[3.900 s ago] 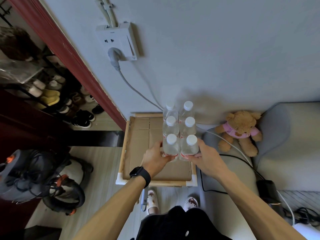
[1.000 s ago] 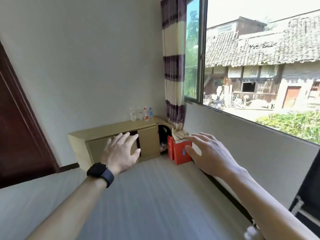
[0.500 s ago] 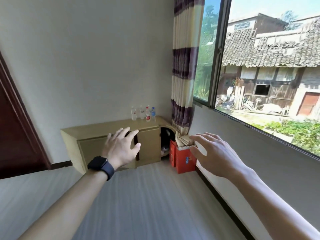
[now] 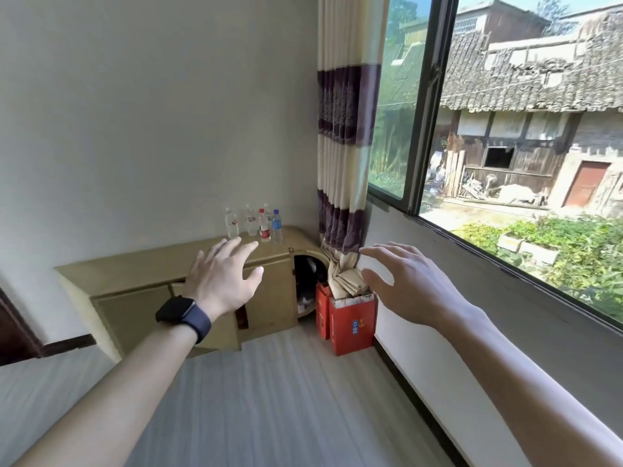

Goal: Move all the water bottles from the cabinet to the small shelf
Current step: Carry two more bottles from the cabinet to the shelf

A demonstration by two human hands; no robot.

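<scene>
Several small water bottles (image 4: 256, 224) stand upright in a cluster on top of a low tan cabinet (image 4: 135, 274) in the far corner; one has a red cap and label, one a blue cap. Both my arms stretch out toward the cabinet from a few steps away. My left hand (image 4: 226, 278), with a dark watch on its wrist, is open with fingers spread. My right hand (image 4: 404, 284) is open too, palm down. Neither hand touches anything. The small shelf is out of view.
Two red cartons (image 4: 350, 318) stand on the floor right of the cabinet, under a striped curtain (image 4: 344, 163). A wide window (image 4: 505, 129) runs along the right wall. The cabinet's curved end compartment (image 4: 308, 284) is open and dark. A dark door frame (image 4: 13, 332) is at left.
Some seconds ago both hands held bottles on the small shelf. I have since turned toward the cabinet with empty hands, and it has drawn closer over the last second.
</scene>
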